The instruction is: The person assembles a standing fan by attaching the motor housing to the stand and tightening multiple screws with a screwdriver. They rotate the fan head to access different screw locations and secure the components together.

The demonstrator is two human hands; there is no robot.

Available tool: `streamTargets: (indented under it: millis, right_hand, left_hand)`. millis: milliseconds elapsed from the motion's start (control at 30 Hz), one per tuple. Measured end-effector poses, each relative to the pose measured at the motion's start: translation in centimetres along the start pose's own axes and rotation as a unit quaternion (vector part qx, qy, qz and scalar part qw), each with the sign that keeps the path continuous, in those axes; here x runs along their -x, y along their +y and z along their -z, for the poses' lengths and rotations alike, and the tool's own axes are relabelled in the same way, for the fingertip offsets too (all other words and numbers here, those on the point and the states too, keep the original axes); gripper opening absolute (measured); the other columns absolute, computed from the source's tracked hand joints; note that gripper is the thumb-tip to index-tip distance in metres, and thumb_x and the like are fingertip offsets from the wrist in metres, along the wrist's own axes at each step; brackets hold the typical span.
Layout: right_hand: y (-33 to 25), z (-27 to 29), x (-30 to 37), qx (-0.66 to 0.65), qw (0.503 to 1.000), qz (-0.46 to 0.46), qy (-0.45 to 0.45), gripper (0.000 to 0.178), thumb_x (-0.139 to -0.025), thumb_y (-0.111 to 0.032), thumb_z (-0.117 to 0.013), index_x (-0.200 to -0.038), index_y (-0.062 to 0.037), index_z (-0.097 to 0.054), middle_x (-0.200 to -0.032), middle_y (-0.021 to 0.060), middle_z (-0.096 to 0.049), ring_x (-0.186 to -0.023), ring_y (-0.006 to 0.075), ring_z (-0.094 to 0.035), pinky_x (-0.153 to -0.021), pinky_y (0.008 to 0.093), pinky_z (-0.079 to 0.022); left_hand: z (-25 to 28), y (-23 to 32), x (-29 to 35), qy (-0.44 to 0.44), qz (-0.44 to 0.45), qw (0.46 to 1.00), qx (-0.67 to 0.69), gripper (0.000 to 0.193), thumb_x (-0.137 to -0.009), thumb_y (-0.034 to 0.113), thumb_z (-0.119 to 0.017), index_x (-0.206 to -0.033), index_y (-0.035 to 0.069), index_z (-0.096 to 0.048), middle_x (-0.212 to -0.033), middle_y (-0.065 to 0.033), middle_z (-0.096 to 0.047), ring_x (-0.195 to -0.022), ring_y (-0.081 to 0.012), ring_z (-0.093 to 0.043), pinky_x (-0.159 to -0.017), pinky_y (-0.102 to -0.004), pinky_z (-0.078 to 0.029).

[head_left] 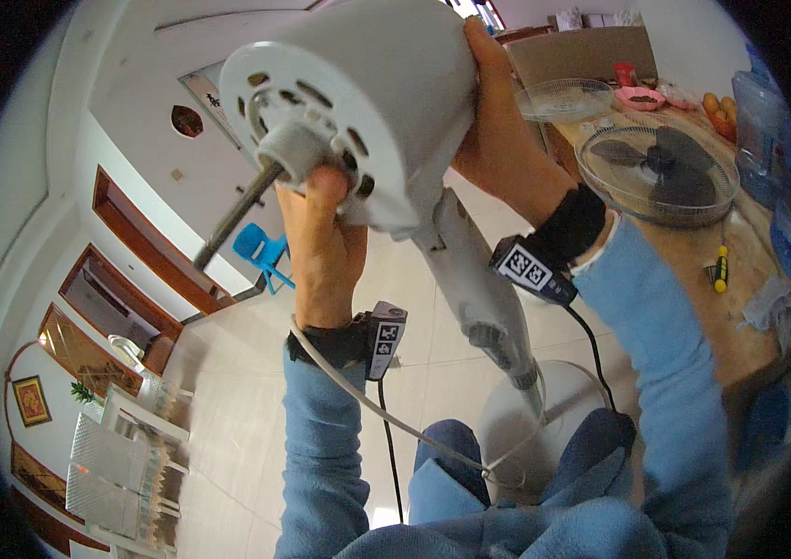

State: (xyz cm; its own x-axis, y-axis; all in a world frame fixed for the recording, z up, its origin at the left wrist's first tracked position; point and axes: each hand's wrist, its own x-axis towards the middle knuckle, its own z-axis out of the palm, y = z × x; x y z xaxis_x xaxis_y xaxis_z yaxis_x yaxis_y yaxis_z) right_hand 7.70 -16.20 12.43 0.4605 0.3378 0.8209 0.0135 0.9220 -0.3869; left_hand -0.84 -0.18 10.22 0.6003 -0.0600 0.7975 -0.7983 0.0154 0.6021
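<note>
The grey motor housing (395, 93) was held up in the air, in front of the person, and its long shaft (239, 216) pointed down to the left. The left hand (321, 242) was partly curled and had hold of the housing from below, with the thumb against its front, just under the collar (295, 149). The right hand (507, 140) was half curled around the other side of the housing; some fingertips of both hands were hidden.

Between the housing and the left edge of the wooden tabletop (684, 256) there was a gap, and the fan's neck (484, 289) came down there. On the left, the tiled floor (237, 401) gave wide room, with a blue chair (260, 250) well apart. A pale cable (368, 399) crossed the left wrist and looped before the knees, so it stood in the way.

On the tabletop, the grille with dark blades (661, 172) lay near the left edge, and another grille (563, 98) toward the far end. A yellow screwdriver (722, 270) lay nearer, and a clear plastic bag (772, 307) was by the right edge, where blue water bottles (761, 135) stood close
</note>
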Motion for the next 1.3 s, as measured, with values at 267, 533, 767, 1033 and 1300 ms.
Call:
streamTargets:
  millis: [267, 533, 767, 1033, 1300]
  right_hand:
    - [-2.0, -0.4, 3.1, 0.479, 0.860, 0.169, 0.048, 0.059, -0.094, -0.056, -0.037, -0.141, -0.0199, -0.032, -0.137, 0.0068, -0.035, -0.127, 0.0189, -0.035, -0.098, 0.0396, -0.039]
    - [-2.8, -2.6, 3.4, 0.456, 0.870, 0.139, 0.126, 0.075, -0.090, -0.064, -0.040, -0.133, -0.0023, -0.037, -0.120, 0.0159, -0.048, -0.113, 0.0257, -0.046, -0.097, 0.0369, -0.036]
    - [-2.8, 1.3, 1.3, 0.736, 0.577, 0.349, -0.060, 0.064, -0.090, -0.018, -0.057, -0.141, -0.0066, -0.021, -0.126, 0.0177, -0.044, -0.116, 0.0273, -0.047, -0.100, 0.0399, -0.037]
    - [-2.7, 0.4, 2.5, 0.490, 0.857, 0.159, -0.019, 0.060, -0.095, -0.037, -0.049, -0.142, -0.0112, -0.020, -0.126, 0.0115, -0.044, -0.117, 0.0196, -0.047, -0.102, 0.0357, -0.038]
    - [-3.8, -1.6, 1.7, 0.424, 0.889, 0.117, 0.128, 0.054, -0.091, -0.047, -0.048, -0.125, -0.0054, -0.045, -0.116, 0.0129, -0.047, -0.107, 0.0212, -0.046, -0.092, 0.0343, -0.038]
  left_hand:
    - [2.0, -1.3, -0.6, -0.182, 0.004, 0.949, 0.258, 0.071, -0.078, 0.050, -0.065, -0.132, 0.008, -0.045, -0.137, -0.0145, -0.044, -0.128, -0.0342, -0.039, -0.103, -0.0544, -0.033]
    - [0.1, -2.4, -3.8, -0.014, 0.066, 0.888, 0.455, 0.067, -0.085, 0.067, -0.043, -0.113, 0.008, -0.055, -0.107, -0.0128, -0.060, -0.096, -0.0248, -0.061, -0.079, -0.0438, -0.053]
    - [-2.5, 0.5, -4.0, 0.115, 0.049, 0.954, 0.272, 0.067, -0.085, 0.068, -0.041, -0.109, 0.008, -0.057, -0.097, -0.0094, -0.061, -0.082, -0.0185, -0.062, -0.068, -0.0373, -0.056]
    - [-3.1, -0.4, -4.3, 0.105, 0.069, 0.955, 0.267, 0.062, -0.086, 0.065, -0.041, -0.109, 0.010, -0.058, -0.101, -0.0073, -0.061, -0.087, -0.0192, -0.061, -0.074, -0.0363, -0.054]
    - [-4.1, 0.6, -3.7, 0.106, 0.075, 0.950, 0.284, 0.064, -0.087, 0.066, -0.038, -0.116, 0.011, -0.056, -0.101, -0.0107, -0.062, -0.089, -0.0248, -0.064, -0.074, -0.0406, -0.055]
